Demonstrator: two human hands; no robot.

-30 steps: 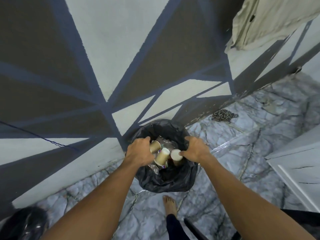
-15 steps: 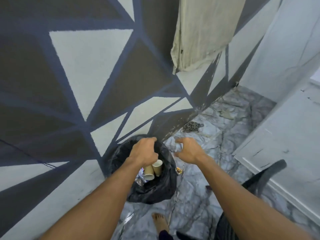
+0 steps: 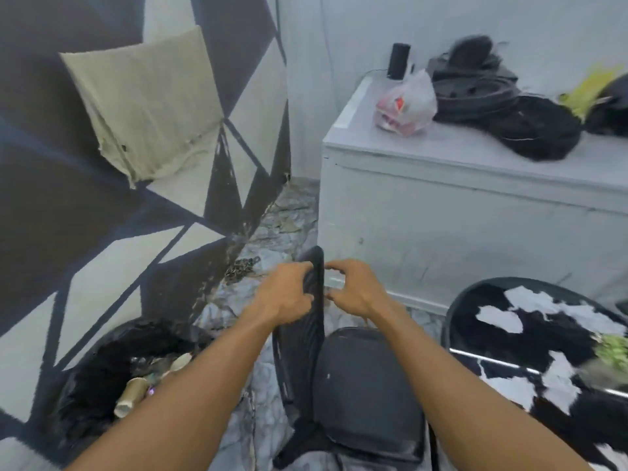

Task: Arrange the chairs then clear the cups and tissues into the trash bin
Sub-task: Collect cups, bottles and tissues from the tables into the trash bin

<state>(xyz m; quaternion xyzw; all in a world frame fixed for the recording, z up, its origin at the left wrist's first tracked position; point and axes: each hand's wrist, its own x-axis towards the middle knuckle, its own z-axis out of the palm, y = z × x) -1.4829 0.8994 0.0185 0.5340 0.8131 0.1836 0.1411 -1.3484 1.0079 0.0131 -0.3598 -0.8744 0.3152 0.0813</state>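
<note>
Shifted rightward since the earlier frame: view now centred on a black chair [image 3: 360,385], both hands withdrawn from the trash bin [image 3: 98,379] and raised to the chair's backrest [image 3: 314,300]. Left hand [image 3: 282,297] wrapped around the left side of the backrest's upper edge, fingers curled against the mesh and gripping it. Right hand [image 3: 353,290] just beside the right side of the same edge, thumb and fingers curved with a narrow gap showing to the backrest (contact not confirmed; motion blur). Chair seat directly below the forearms, backrest seen edge-on and upright.

Trash bin at lower left, lined with a black bag, against the patterned wall [image 3: 112,212]. Paper cups [image 3: 131,396] lying on their sides inside it, among crumpled shiny wrappers.

Round black bench [image 3: 469,321] at lower right, carrying torn white tissues [image 3: 499,317] scattered across its top and a blurred green item [image 3: 615,351] at the far right edge.

White cabinet [image 3: 458,212] behind the chair, carrying a plastic bag [image 3: 406,107], a black cylinder [image 3: 397,61] and a heap of black items [image 3: 509,110].

Beige cloth [image 3: 146,103] hanging on the wall at upper left. Marbled floor [image 3: 282,229] between wall and cabinet.
</note>
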